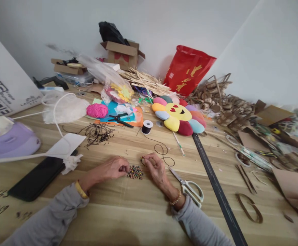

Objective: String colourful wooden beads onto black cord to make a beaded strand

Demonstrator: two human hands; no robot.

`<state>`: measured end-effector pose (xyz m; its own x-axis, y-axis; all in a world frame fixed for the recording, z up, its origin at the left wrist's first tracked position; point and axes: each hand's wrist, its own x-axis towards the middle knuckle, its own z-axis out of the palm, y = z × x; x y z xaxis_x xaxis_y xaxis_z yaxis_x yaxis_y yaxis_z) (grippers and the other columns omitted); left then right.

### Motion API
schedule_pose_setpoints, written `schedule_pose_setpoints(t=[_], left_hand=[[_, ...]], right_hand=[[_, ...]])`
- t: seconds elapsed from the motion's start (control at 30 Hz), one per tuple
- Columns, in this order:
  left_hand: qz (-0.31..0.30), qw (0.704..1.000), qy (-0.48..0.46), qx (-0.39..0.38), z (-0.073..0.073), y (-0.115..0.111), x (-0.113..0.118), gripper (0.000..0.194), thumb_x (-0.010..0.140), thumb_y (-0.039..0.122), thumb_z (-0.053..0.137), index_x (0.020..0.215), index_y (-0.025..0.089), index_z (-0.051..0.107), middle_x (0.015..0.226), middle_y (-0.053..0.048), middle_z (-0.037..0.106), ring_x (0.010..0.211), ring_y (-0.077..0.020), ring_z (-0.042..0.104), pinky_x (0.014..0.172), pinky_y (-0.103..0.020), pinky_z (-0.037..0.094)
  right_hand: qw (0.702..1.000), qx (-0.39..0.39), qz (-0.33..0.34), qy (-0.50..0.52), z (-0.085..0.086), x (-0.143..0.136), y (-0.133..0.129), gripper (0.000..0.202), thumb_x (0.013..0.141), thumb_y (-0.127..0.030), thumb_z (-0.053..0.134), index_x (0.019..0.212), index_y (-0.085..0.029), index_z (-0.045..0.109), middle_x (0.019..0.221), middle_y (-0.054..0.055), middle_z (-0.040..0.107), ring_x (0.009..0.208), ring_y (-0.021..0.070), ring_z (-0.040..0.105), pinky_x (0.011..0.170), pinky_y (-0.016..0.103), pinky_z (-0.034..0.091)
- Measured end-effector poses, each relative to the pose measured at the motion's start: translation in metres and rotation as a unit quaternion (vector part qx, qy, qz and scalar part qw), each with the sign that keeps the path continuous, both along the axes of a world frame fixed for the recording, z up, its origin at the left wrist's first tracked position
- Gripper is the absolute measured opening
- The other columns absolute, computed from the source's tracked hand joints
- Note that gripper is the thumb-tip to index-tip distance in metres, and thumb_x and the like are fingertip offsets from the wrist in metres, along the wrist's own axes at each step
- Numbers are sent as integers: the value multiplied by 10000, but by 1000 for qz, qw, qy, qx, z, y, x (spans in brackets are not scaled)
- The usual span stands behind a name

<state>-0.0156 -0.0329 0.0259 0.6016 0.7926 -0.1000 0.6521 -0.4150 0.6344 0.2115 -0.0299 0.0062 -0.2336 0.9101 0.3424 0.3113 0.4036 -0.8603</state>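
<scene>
A small pile of dark, multicoloured beads (135,172) lies on the wooden table (108,218) between the two hands. Resting at the pile's left edge, my left hand (113,167) has its fingers curled together; whether they hold a bead is hidden. My right hand (155,169), just right of the beads, pinches the end of a thin dark cord (161,149), with something tiny, perhaps a bead, at the fingertips. The cord loops on the table behind that hand, near a spool of black cord (147,127). White-handled scissors (189,188) lie to the right of my right hand.
A black phone-like case (37,179) and purple iron (13,136) are at left. Black cord scraps (97,133), pliers (120,119), pink yarn (97,110) and a flower cushion (179,116) lie behind. A long dark strip (216,184) runs along the right.
</scene>
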Motion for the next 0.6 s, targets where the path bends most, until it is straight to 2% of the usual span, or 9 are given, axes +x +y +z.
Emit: schedule_pose_setpoints(t=[0.13,0.27,0.4,0.6], left_hand=[[-12,1000,-9,9,-9,3,-3,190,676,91,536,735,166,701,702,-18,669,638,-137,582,611,-208,403],[3,999,-36,-25,-15,5,-6,163,692,125,564,755,159,710,684,-13,664,605,-125,576,576,-193,405],[15,996,-68,-53,-16,7,-8,143,702,156,586,764,151,715,681,-13,675,606,-121,581,577,-190,421],[56,984,-145,-87,-17,11,-7,133,695,215,633,730,114,711,627,-35,671,575,-124,572,549,-198,429]], right_hand=[[995,-64,-25,66,-1,-1,0,161,859,-325,591,884,-170,627,812,36,656,765,156,607,715,274,484],[987,-91,-40,124,-6,0,3,172,833,-340,624,887,-177,635,820,31,658,751,151,602,690,267,479],[986,-86,-51,132,-11,3,5,155,836,-324,627,889,-179,643,865,36,662,814,163,603,764,290,469],[992,-57,-42,108,-10,4,5,173,867,-343,586,846,-173,614,793,23,624,774,155,568,731,285,461]])
